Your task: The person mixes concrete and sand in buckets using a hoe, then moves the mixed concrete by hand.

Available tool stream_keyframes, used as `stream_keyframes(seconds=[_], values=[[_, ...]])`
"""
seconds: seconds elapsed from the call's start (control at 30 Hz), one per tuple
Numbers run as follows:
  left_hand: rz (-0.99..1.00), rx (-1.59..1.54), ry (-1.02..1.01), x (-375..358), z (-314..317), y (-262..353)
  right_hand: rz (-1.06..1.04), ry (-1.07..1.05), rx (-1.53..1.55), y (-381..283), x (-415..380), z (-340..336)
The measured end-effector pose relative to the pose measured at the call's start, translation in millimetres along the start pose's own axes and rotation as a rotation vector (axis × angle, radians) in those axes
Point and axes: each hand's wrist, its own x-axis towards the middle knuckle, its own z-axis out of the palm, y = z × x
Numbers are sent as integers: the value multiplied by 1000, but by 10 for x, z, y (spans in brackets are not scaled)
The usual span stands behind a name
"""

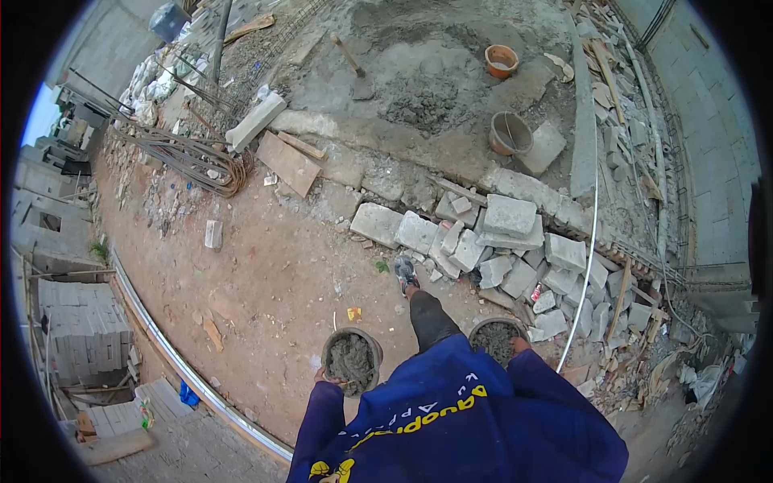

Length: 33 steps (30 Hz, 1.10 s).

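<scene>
At my left side hangs a bucket (pixel 377 347) filled with wet grey mortar (pixel 352 362). My left hand (pixel 323 377) is closed at its left edge, with the fingers partly hidden. On the other side a second bucket (pixel 493 320) also holds grey mortar. My right hand (pixel 519 345) grips its right edge; the blue sleeve covers part of the view. Between the two buckets, one shoe (pixel 406 275) of mine steps on the dirt ground.
A heap of broken concrete blocks (pixel 515 241) lies ahead and right. Beyond it, a low wall edge (pixel 386 153) borders a wet mortar patch (pixel 419 105) with a shovel (pixel 362 84), an orange bucket (pixel 501 63) and another bucket (pixel 510 134). Bent rebar (pixel 189 165) lies left.
</scene>
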Motion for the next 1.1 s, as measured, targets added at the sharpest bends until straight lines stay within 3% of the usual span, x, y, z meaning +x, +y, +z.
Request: stream_keyframes(seconds=[0.07, 0.1, 0.13, 0.17, 0.2, 0.23, 0.27, 0.3, 0.33, 0.37, 0.43, 0.5, 0.6, 0.7, 0.77, 0.83, 0.9, 0.93, 1.1], values=[[99, 384, -157, 47, 174, 379, 135, 78, 122, -197, -278, 268], [82, 342, -109, -322, 1033, 761, 222, 60, 111, -852, 119, -2], [67, 300, -61, -609, 1693, 1100, 134, 113, 72, -1004, 272, -22], [112, 328, -146, -578, 2018, 1354, 30, 162, 26, -1208, 374, -128], [158, 350, -229, -525, 2328, 1608, 58, 165, 88, -1447, 505, -190], [172, 373, -126, -670, 2804, 1758, 85, 169, 151, -1823, 526, -275], [182, 395, -23, -825, 3285, 1907, 271, 203, 433, -2191, 500, -359], [100, 480, -140, -658, 3569, 2216, 464, 233, 718, -2656, 395, -386], [88, 507, -127, -710, 3881, 2402, 538, 256, 696, -3598, -146, -698], [79, 537, -119, -813, 4297, 2614, 547, 252, 691, -3914, -86, -768], [101, 633, -39, -1236, 5179, 2892, 456, 278, 969, -4406, 76, -860], [195, 724, -222, -1196, 5796, 3184, 473, 300, 946, -4681, 331, -975], [201, 761, -188, -914, 6900, 3541, 494, 326, 913, -5489, 790, -1274], [263, 894, -276, -801, 8000, 3598, 400, 252, 634, -4906, 1792, -1533], [475, 1183, -32, -1078, 8705, 3497, 495, 303, 745, -6344, 1399, -1894], [495, 1173, -159, -1046, 9204, 3656, 562, 300, 829, -7581, 1094, -2241], [500, 1285, -282, -770, 9513, 3849, 496, 363, 777, -8097, 1144, -2431], [601, 1432, -173, -817, 9653, 3895, 509, 366, 748, -8378, 1103, -2559], [649, 1667, -245, -907, 10831, 4105, 433, 383, 593, -9608, 1272, -2950]])
